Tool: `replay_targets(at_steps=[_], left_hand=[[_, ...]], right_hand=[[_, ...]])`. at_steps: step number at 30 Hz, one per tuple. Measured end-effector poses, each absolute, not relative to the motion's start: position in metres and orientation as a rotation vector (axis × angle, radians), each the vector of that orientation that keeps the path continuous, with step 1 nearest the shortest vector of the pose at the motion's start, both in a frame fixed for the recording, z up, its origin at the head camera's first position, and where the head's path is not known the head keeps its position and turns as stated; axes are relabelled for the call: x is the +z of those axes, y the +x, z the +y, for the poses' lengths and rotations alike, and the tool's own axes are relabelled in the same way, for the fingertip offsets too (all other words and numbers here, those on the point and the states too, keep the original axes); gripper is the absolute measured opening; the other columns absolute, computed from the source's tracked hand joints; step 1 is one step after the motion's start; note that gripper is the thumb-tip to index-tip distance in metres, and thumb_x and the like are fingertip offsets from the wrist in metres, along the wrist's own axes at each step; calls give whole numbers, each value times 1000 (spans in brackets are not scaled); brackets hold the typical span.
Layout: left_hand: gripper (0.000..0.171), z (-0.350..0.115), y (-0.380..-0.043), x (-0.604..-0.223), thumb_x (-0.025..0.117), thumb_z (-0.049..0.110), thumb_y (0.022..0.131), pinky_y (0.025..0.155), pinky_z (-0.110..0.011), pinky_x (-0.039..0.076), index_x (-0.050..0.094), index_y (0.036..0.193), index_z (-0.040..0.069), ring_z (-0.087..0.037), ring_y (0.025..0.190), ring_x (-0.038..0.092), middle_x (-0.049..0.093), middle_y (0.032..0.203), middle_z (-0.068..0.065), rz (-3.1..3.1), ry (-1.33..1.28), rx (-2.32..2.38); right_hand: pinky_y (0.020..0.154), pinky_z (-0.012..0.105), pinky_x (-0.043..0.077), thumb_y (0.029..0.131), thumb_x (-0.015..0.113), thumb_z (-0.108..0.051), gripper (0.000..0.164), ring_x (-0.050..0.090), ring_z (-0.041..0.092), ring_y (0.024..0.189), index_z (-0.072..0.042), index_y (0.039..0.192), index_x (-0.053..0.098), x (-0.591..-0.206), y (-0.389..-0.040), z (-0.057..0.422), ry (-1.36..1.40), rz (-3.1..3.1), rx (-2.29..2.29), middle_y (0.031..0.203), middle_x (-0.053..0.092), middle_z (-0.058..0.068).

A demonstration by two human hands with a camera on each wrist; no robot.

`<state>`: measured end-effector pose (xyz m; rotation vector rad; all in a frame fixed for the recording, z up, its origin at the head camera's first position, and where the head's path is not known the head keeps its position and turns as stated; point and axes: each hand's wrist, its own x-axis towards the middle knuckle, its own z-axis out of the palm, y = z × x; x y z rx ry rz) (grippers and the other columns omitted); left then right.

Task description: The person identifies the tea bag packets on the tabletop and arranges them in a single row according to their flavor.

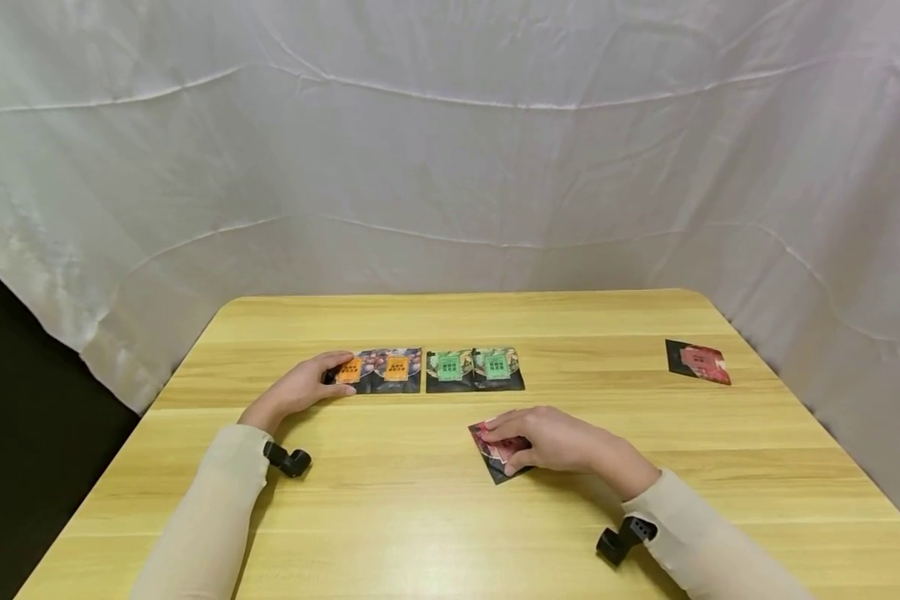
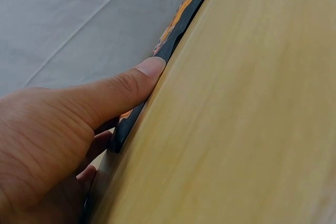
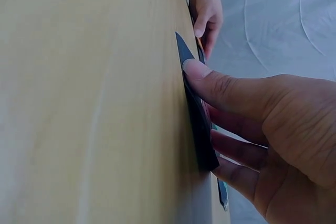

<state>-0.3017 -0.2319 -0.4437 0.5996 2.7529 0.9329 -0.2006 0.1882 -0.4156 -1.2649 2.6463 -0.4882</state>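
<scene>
At the left end of a row of packets, my left hand [image 1: 303, 385] holds an orange-labelled food packet [image 1: 351, 373] by its edges, thumb on the near side and fingers on the far side. A second orange-labelled packet [image 1: 397, 372] adjoins it. Just right lie two green-labelled packets [image 1: 450, 368], side by side. Nearer to me, my right hand [image 1: 558, 437] grips a red-labelled packet [image 1: 492, 452] between thumb and fingers, covering its right part. In the right wrist view this packet's dark edge [image 3: 197, 121] appears close to the tabletop, slightly angled.
Another red-labelled packet [image 1: 699, 362] lies askew at the right of the wooden table [image 1: 390, 517]. Behind the table hangs a pale grey cloth [image 1: 450, 167]. Black devices [image 1: 288, 460] are strapped at both wrists.
</scene>
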Motion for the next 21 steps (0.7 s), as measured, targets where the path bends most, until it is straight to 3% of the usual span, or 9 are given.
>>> replay_targets(at_steps=[21], left_hand=[[78, -234, -302, -445, 68, 45, 91, 112, -61, 21, 35, 153, 11, -43, 142, 23, 29, 156, -20, 2749, 599, 927]], right_hand=[[103, 48, 43, 88, 73, -35, 52, 52, 27, 127, -15, 134, 63, -412, -204, 216, -1113, 2728, -449, 139, 57, 2]])
